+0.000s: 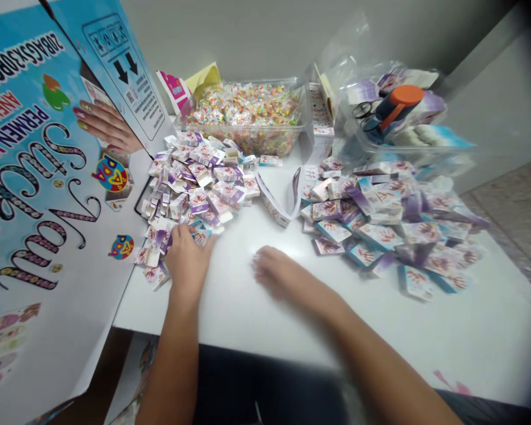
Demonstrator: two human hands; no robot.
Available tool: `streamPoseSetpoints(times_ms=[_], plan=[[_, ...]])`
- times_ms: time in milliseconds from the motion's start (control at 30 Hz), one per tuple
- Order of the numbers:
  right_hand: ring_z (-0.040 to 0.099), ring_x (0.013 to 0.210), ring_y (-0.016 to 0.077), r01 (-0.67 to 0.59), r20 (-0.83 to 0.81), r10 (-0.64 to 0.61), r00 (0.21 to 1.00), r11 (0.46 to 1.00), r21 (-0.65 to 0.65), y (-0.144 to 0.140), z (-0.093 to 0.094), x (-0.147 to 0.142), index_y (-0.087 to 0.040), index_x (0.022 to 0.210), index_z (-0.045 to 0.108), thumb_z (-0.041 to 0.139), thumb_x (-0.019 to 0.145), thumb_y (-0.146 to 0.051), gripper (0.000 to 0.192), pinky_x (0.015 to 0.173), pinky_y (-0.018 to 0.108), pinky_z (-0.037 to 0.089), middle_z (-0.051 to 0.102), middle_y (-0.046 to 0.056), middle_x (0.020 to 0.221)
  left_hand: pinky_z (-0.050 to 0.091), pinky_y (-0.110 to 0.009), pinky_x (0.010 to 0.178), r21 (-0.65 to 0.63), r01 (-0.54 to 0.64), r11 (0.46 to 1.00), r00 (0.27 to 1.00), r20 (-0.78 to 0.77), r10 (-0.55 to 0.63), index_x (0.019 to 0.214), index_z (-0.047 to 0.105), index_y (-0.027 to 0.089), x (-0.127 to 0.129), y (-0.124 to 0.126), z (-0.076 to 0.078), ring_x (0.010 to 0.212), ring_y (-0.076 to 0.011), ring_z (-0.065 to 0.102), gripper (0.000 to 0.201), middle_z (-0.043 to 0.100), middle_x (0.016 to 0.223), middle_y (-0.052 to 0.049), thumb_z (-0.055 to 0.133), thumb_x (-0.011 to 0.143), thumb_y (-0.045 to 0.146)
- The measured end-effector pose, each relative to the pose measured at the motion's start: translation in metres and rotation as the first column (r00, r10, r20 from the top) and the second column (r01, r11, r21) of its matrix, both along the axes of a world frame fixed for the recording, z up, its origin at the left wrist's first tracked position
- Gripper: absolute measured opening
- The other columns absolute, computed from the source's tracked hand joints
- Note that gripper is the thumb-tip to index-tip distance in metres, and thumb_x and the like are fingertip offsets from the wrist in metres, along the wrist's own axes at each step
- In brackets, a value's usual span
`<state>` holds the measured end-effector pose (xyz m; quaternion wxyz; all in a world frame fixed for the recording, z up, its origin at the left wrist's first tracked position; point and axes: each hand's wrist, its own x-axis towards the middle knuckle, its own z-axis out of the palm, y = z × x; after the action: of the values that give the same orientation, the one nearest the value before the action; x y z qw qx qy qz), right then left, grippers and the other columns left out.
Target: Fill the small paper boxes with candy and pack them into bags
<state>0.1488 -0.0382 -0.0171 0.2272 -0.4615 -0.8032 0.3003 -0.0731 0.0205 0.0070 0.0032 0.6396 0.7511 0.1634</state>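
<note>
Left hand [186, 260] lies palm down at the near edge of the left pile [194, 183] of small open boxes, fingers spread and touching those at its 12 o'clock; whether it grips one I cannot tell. Right hand [278, 273] is blurred on the bare white table [256, 313], fingers loosely together, holding nothing visible. At its 2 o'clock sprawls the right pile [380, 224] of boxes. At 12 o'clock stands a clear tub [248, 118] of sweets.

The left hand [186, 260] rests on a heap of small open boxes [194, 183]; the right hand [277, 273] (blurred) lies on the white table [256, 319], beside 1 flat pile of boxes [380, 218].
</note>
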Motion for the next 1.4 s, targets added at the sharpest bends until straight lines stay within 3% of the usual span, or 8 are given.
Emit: streamPoseSetpoints(times_ms=[300, 500, 633, 833, 1000, 1100, 1233, 1400], plan=[[0.067, 0.091, 0.0187, 0.272, -0.241, -0.247, 0.939, 0.959, 0.076, 0.004, -0.009, 0.007, -0.022, 0.109, 0.056, 0.046, 0.099, -0.029, 0.016, 0.081, 0.032, 0.052, 0.068, 0.007, 0.099, 0.05, -0.035, 0.068, -0.062, 0.106, 0.992, 0.957, 0.279, -0.085, 0.116, 0.044, 0.021, -0.008, 0.008, 0.019, 0.077, -0.0237, 0.065, 0.054, 0.064, 0.094, -0.005, 0.073, 0.072, 0.034], [0.066, 0.089, 0.0193, 0.447, -0.382, -0.368, 0.848, 0.883, 0.143, 0.008, -0.007, 0.006, -0.021, 0.108, 0.067, 0.046, 0.099, -0.032, 0.025, 0.081, 0.035, 0.053, 0.07, 0.008, 0.097, 0.052, -0.023, 0.066, 0.244, 0.366, 0.898, 0.605, 0.67, -0.429, 0.124, 0.047, 0.024, 0.008, 0.0, 0.035, 0.08, -0.0122, 0.059, 0.055, 0.051, 0.106, -0.004, 0.069, 0.074, 0.023], [0.059, 0.065, 0.0134, 0.611, -0.511, -0.542, 0.667, 0.79, -0.041, 0.01, -0.005, 0.012, -0.022, 0.112, 0.065, 0.05, 0.097, -0.039, 0.027, 0.064, 0.03, 0.052, 0.065, 0.003, 0.088, 0.055, -0.024, 0.075, 0.282, 0.586, 0.76, 0.353, 0.755, -0.553, 0.107, 0.054, 0.022, 0.038, 0.012, 0.037, 0.104, -0.0186, 0.057, 0.038, 0.049, 0.115, -0.007, 0.072, 0.073, 0.022], [0.057, 0.07, 0.0107, 0.709, -0.762, -0.588, 0.272, 0.658, -0.254, 0.02, -0.012, 0.033, -0.027, 0.112, 0.051, 0.063, 0.088, -0.044, 0.031, 0.058, 0.023, 0.05, 0.055, 0.0, 0.096, 0.049, -0.03, 0.088, 0.266, 0.746, 0.61, 0.214, 0.771, -0.599, 0.087, 0.048, 0.02, 0.068, 0.036, 0.002, 0.117, -0.0213, 0.053, 0.02, 0.054, 0.121, -0.009, 0.066, 0.078, 0.018], [0.056, 0.071, 0.0114, 0.662, -0.801, -0.536, 0.266, 0.706, -0.252, 0.024, -0.013, 0.031, -0.025, 0.102, 0.055, 0.067, 0.085, -0.043, 0.027, 0.062, 0.026, 0.051, 0.056, 0.001, 0.095, 0.043, -0.034, 0.098, 0.35, 0.761, 0.547, 0.105, 0.765, -0.636, 0.076, 0.047, 0.018, 0.075, 0.032, -0.021, 0.109, -0.0193, 0.056, 0.023, 0.055, 0.109, -0.007, 0.07, 0.077, 0.019], [0.056, 0.071, 0.0118, 0.723, -0.811, -0.532, 0.242, 0.657, -0.215, 0.024, -0.015, 0.024, -0.023, 0.099, 0.058, 0.069, 0.085, -0.041, 0.025, 0.062, 0.025, 0.05, 0.057, 0.001, 0.092, 0.044, -0.033, 0.094, 0.353, 0.815, 0.459, 0.085, 0.711, -0.698, 0.073, 0.046, 0.019, 0.077, 0.022, -0.017, 0.105, -0.0187, 0.056, 0.023, 0.054, 0.107, -0.005, 0.068, 0.075, 0.014], [0.056, 0.069, 0.0122, 0.791, -0.84, -0.515, 0.172, 0.58, -0.194, 0.021, -0.014, 0.02, -0.024, 0.1, 0.058, 0.066, 0.088, -0.041, 0.022, 0.062, 0.027, 0.048, 0.057, 0.0, 0.089, 0.043, -0.026, 0.081, 0.33, 0.832, 0.447, 0.136, 0.659, -0.74, 0.071, 0.041, 0.019, 0.081, 0.012, -0.016, 0.093, -0.0155, 0.054, 0.028, 0.051, 0.099, -0.003, 0.067, 0.075, 0.012], [0.059, 0.085, 0.0178, 0.83, -0.779, -0.459, 0.427, 0.54, 0.137, 0.016, -0.008, 0.01, -0.024, 0.093, 0.06, 0.063, 0.09, -0.03, 0.008, 0.076, 0.034, 0.05, 0.059, 0.003, 0.092, 0.041, -0.025, 0.074, 0.364, 0.79, 0.493, 0.155, 0.66, -0.735, 0.067, 0.035, 0.02, 0.084, 0.012, -0.024, 0.085, -0.0147, 0.053, 0.037, 0.049, 0.09, -0.002, 0.071, 0.076, 0.017]])
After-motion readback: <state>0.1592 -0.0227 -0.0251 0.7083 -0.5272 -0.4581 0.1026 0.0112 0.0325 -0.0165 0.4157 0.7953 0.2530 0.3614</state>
